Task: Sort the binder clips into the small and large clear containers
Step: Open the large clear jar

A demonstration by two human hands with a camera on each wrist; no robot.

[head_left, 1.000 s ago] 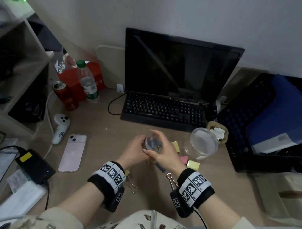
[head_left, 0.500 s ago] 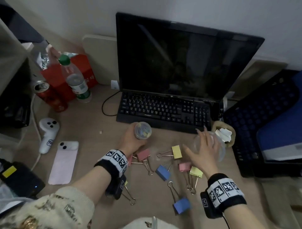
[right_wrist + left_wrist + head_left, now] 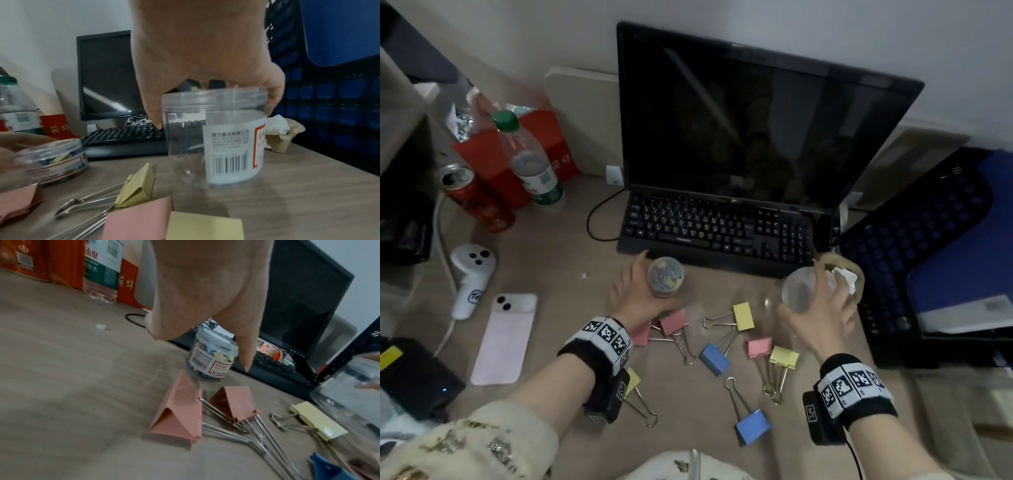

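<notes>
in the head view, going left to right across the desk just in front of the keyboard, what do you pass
White controller → pink phone → left hand → small container → yellow binder clip → large container → right hand

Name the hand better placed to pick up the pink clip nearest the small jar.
Left. The left hand holds the small jar right beside that pink clip; the right hand grips the large jar farther away.

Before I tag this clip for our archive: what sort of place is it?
Likely a home or office computer desk: a dark monitor and black keyboard stand against the wall, with a phone and water bottle alongside.
</notes>
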